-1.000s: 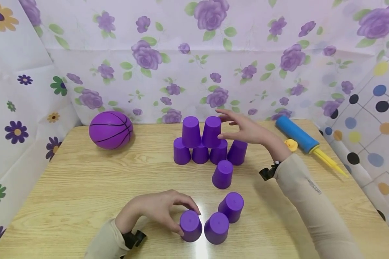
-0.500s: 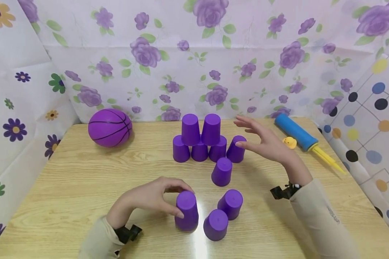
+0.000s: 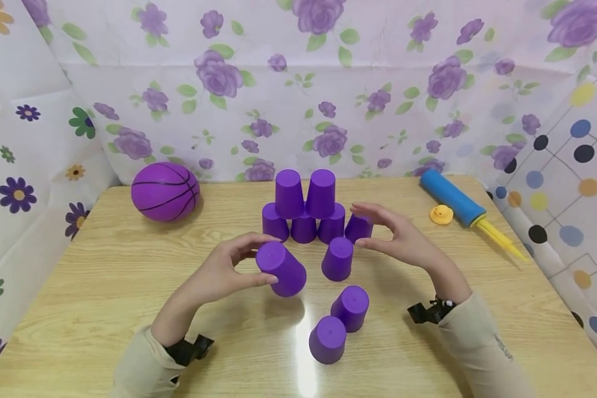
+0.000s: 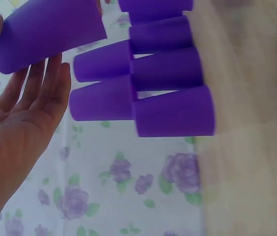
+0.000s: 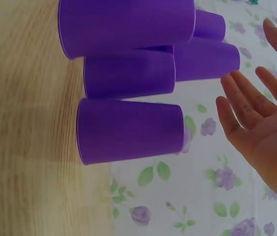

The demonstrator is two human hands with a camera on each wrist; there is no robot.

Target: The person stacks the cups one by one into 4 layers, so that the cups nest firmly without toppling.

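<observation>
While the left hand (image 3: 219, 273) is holding a purple plastic cup (image 3: 281, 269) tilted in the air above the middle of the light wooden surface (image 3: 109, 287), its thumb and fingers (image 3: 249, 241) are curling round the cup's sides near the closed end. In the left wrist view the same cup (image 4: 50, 32) is lying against the palm and fingers (image 4: 45, 88).

Near the far edge, a stack of upside-down purple cups (image 3: 305, 207) is standing: four in a bottom row and two resting on top of them. The right hand (image 3: 403, 240) is hovering just beside the rightmost cup of the row (image 3: 358, 228), with its fingers (image 3: 365, 210) loosely spread and gripping nothing; whether a fingertip is touching that cup cannot be told. The right wrist view is showing the open palm (image 5: 266, 123) apart from the cups.

Just in front of the stack, a single upside-down purple cup (image 3: 337, 258) is standing alone. Nearer the front edge, two more upside-down purple cups (image 3: 339, 323) are sitting touching each other.

Toward the far left corner a purple rubber basketball (image 3: 165, 191) is resting. Toward the far right corner a blue hand pump with a yellow nozzle (image 3: 457, 200) is lying beside a small yellow rubber duck (image 3: 440, 214).
</observation>
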